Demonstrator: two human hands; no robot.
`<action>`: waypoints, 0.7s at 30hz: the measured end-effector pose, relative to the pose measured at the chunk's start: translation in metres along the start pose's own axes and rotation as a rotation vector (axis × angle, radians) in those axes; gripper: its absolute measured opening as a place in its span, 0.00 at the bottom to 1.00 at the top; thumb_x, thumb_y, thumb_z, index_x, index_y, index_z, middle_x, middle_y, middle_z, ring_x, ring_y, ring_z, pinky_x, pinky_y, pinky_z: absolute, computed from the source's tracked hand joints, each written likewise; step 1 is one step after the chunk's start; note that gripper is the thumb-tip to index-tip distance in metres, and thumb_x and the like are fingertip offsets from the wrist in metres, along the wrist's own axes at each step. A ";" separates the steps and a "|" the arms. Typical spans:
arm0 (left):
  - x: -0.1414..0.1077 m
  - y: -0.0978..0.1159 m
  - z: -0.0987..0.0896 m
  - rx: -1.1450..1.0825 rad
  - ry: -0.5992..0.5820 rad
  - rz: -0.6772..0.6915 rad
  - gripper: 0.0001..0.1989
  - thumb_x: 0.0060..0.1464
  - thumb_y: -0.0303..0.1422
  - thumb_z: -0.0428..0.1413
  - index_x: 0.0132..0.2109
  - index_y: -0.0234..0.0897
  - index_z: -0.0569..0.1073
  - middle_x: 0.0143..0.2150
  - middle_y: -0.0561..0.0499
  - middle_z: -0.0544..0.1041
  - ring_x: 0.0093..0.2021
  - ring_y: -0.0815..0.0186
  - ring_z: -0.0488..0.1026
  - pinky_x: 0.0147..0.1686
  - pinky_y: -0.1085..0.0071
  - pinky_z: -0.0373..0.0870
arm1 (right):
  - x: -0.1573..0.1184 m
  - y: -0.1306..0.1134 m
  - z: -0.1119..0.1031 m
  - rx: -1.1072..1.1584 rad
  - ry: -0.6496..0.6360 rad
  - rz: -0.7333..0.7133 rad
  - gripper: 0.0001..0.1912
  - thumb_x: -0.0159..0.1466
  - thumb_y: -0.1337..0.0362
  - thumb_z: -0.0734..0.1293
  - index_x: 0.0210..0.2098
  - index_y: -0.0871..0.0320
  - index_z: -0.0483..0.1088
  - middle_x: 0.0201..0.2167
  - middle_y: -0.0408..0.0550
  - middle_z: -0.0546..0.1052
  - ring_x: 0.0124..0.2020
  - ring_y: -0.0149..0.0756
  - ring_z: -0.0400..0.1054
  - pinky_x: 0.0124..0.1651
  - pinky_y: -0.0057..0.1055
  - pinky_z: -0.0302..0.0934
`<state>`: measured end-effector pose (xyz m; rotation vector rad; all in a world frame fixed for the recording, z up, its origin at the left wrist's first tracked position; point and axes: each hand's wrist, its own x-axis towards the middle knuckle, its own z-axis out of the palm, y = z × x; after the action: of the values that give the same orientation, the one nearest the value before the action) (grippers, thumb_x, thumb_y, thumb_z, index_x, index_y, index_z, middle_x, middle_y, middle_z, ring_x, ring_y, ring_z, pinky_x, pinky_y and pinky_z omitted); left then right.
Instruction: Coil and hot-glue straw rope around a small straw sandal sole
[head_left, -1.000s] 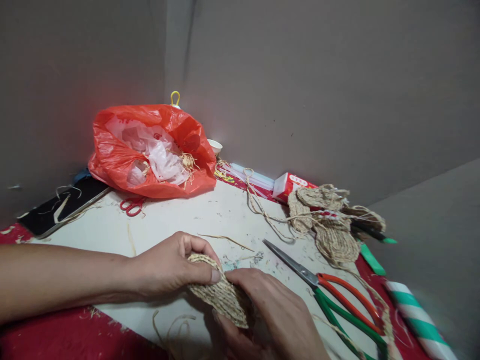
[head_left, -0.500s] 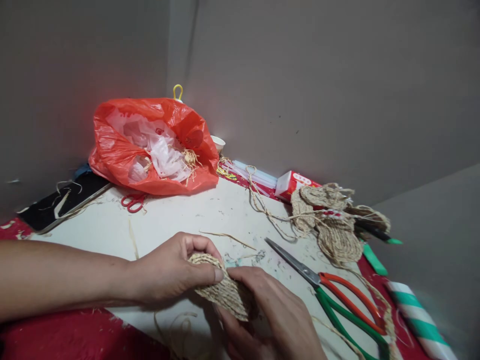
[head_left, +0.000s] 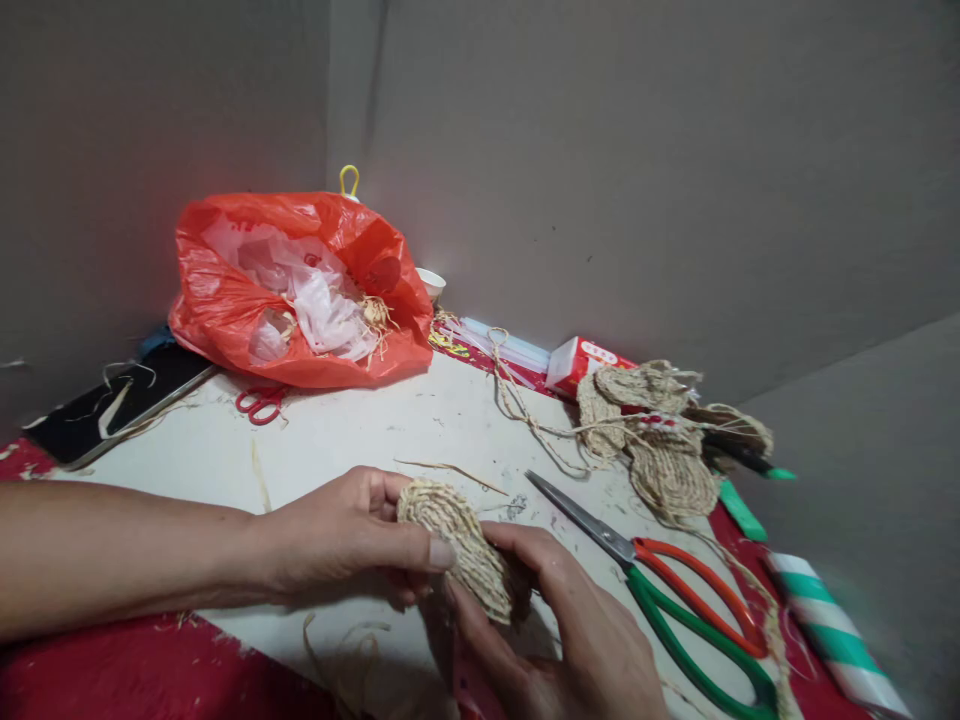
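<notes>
A small oval piece of coiled, braided straw is held between my two hands above the white board. My left hand pinches its left side, thumb on the near face and the fingers partly hidden behind. On its right side, my right hand grips the edge between thumb and fingers. Large scissors with one orange and one green handle lie just right of my right hand. A thin straw strand rests on the board beyond the piece.
A red plastic bag stands at the back left, beside a black phone and small red scissors. More coiled straw pieces with cord lie at the right, near a red box and a green-striped roll.
The straw piece has turned so more of its face shows. My right thumb has come up to its lower edge, and the view has shifted slightly.
</notes>
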<state>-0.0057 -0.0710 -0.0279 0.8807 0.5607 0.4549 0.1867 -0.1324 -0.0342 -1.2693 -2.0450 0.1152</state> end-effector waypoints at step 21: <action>-0.001 -0.011 0.000 0.077 0.093 0.005 0.12 0.49 0.37 0.64 0.34 0.29 0.78 0.30 0.47 0.79 0.26 0.72 0.71 0.31 0.75 0.69 | 0.008 0.000 -0.013 0.325 -0.135 0.174 0.07 0.63 0.72 0.67 0.35 0.53 0.72 0.29 0.40 0.75 0.29 0.28 0.72 0.32 0.22 0.66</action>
<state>-0.0043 -0.0779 -0.0369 0.9378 0.6656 0.4829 0.1927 -0.1301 -0.0203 -1.2551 -1.9251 0.6034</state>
